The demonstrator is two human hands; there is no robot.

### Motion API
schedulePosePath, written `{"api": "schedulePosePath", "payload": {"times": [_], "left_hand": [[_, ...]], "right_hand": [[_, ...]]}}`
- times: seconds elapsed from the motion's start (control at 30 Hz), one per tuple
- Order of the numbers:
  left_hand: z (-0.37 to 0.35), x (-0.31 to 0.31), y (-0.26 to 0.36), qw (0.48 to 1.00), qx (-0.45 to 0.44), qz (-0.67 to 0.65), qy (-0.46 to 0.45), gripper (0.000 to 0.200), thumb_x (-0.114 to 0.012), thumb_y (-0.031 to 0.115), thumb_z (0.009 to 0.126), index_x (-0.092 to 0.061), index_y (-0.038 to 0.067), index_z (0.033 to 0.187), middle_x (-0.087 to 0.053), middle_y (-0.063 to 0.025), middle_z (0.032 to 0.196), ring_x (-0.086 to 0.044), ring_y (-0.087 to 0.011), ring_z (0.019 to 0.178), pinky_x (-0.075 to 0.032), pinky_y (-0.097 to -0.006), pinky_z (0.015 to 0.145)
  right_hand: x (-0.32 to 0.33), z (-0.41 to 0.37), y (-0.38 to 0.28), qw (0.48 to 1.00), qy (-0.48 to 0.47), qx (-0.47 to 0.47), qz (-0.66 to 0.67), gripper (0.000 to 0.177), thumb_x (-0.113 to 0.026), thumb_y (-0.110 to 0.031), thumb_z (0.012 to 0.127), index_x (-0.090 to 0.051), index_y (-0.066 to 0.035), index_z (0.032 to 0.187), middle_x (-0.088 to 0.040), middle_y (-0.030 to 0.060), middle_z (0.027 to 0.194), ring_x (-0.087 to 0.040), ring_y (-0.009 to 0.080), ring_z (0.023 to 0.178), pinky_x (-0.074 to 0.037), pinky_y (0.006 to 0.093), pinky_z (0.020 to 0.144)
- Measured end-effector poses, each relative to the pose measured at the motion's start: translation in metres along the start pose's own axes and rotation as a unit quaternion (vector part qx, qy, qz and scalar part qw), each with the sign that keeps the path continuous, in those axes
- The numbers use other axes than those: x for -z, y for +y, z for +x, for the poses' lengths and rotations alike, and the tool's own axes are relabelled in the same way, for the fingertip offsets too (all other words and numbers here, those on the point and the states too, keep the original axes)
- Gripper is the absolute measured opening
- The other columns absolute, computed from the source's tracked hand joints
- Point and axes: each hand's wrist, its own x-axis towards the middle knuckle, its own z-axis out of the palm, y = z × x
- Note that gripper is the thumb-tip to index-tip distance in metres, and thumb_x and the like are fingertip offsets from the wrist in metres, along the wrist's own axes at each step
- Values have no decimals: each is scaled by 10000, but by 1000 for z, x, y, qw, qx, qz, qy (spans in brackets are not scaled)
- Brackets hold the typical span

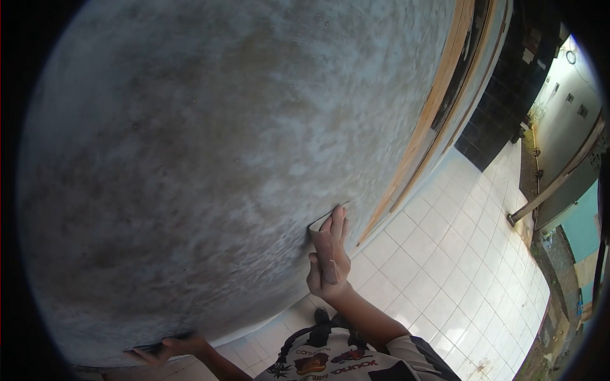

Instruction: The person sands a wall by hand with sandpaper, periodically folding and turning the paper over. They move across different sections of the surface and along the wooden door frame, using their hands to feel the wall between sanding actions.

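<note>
- On the front of my shirt (335, 357), I can read "YOUNG" in dark capitals (357, 366).
- Smaller lettering (316, 352) above it on my shirt seems to end in "CO"; its beginning is unclear.
- More print (324, 376) lower down is too blurred to read.

The white tiled floor (438, 254) has thin dark joints and bears 1 dark shoe (322, 315).
</note>
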Motion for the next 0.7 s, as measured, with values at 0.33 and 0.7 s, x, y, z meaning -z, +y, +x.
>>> {"api": "schedulePosePath", "payload": {"times": [0.33,0.7], "left_hand": [[-8,9,-10,1000,-8,-4,5,651,-313,523,1108,-270,8,1504,-197,-289,1613,-229,-435,1528,-272,-619,1195],[-3,-1,-12,1000,-18,-13,-1,648,-315,525,1107,-263,18,1506,-201,-291,1617,-226,-436,1533,-264,-621,1205]], "right_hand": [[0,6,-6,1000,-11,-15,21,391,-500,-88,1007,-588,119,1327,-279,495,1525,-293,677,1421,-295,708,1136],[-3,17,-12,999,-7,5,-39,654,-657,16,787,-502,165,1406,-312,480,1521,-319,658,1423,-311,752,1093]]}}
